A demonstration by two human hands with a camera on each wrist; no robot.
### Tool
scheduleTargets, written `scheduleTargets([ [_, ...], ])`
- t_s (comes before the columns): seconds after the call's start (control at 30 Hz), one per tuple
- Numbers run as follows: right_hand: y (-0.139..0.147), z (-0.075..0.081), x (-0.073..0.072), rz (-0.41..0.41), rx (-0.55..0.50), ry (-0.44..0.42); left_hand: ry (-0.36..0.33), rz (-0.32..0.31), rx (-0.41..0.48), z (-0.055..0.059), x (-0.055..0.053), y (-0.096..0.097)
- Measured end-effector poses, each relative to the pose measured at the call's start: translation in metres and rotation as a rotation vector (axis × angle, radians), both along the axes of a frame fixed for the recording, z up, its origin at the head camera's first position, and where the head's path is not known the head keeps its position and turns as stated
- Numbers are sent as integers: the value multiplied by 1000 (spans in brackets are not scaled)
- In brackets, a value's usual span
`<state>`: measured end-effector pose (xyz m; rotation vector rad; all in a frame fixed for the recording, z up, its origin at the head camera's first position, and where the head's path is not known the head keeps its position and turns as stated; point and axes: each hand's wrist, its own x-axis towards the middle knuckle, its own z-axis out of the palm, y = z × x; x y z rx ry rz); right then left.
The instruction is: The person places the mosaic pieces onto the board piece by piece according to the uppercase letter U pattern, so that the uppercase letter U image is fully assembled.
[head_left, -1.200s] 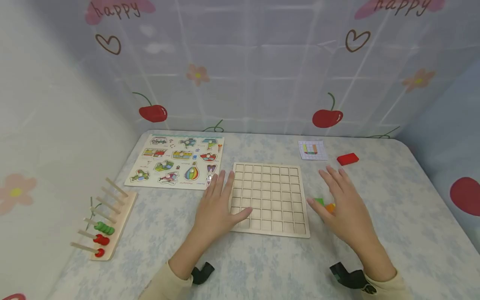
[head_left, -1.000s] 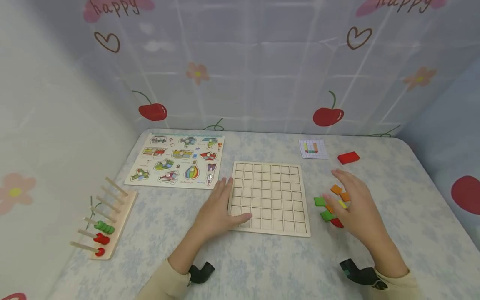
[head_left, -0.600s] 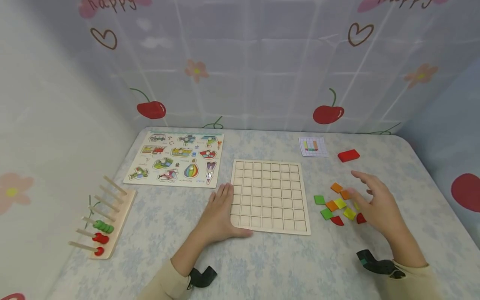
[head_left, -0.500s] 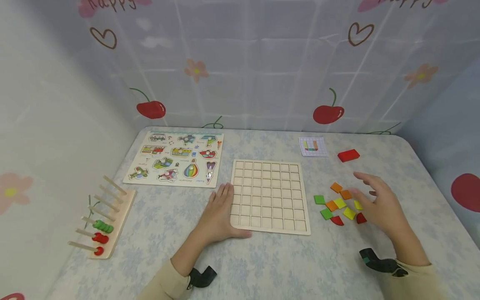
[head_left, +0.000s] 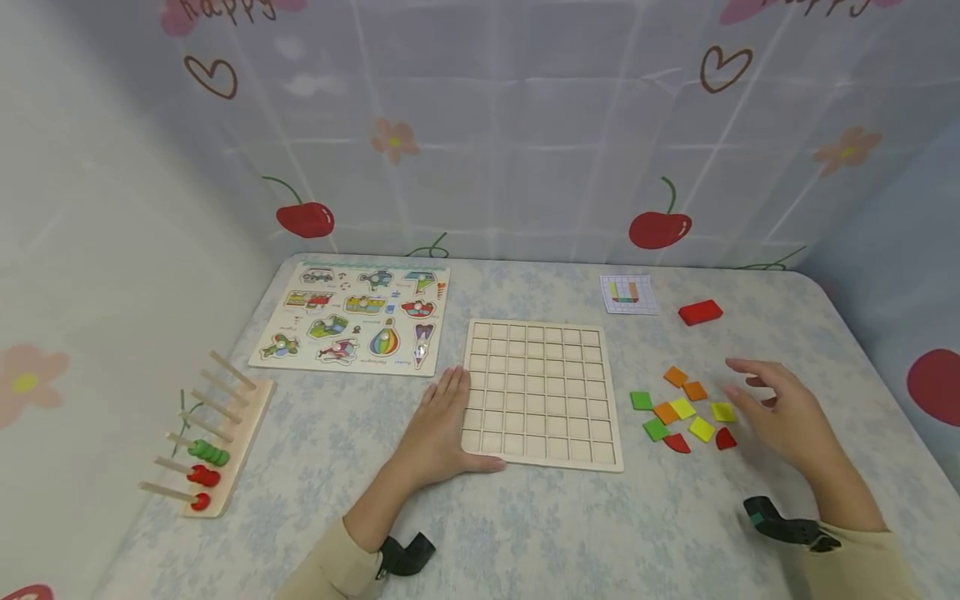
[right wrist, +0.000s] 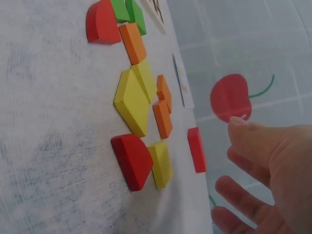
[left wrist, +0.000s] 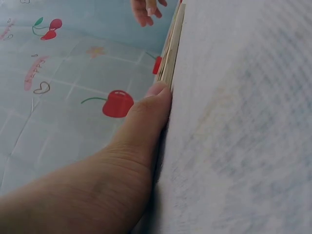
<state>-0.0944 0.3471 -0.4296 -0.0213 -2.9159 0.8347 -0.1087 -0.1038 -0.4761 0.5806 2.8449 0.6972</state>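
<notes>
My left hand (head_left: 435,433) lies at the near left corner of a wooden grid board (head_left: 543,392). Its fingers stretch along the left side and the thumb along the near edge; the left wrist view has the thumb (left wrist: 144,117) right at the board's edge (left wrist: 171,48). Right of the board is a loose group of small tiles: green (head_left: 641,401), orange (head_left: 676,377) and yellow (head_left: 702,429) squares, plus two red quarter-round pieces (head_left: 725,438). Beside them hovers my right hand (head_left: 787,417), fingers loosely bent, holding nothing. In the right wrist view it (right wrist: 263,175) is apart from the tiles.
Behind the tiles lie a small pattern card (head_left: 628,295) and a red block (head_left: 701,312). A picture puzzle board (head_left: 352,321) occupies the back left. At the left stands a peg rack (head_left: 232,462) with green and red beads. A printed curtain (head_left: 495,167) rises behind the table.
My right hand has moved rightward off the tiles, which now show uncovered. My left hand has shifted nearer, its thumb passing from over the grid to the board's near edge.
</notes>
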Motion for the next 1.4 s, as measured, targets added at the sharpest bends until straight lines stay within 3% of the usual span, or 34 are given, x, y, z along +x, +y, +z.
scheduleTargets([
  [0.43, 16, -23, 0, 34, 60, -105, 9, 5, -22, -5, 0, 0],
  [0.9, 26, -33, -1, 89, 89, -58, 32, 7, -42, -6, 0, 0],
  [1.07, 28, -30, 0, 100, 70, -91, 30, 7, -42, -6, 0, 0],
  [1.27, 28, -30, 0, 83, 62, -105, 24, 7, -45, -6, 0, 0],
  [1.4, 29, -31, 0, 28, 53, -138, 22, 7, -45, -6, 0, 0],
])
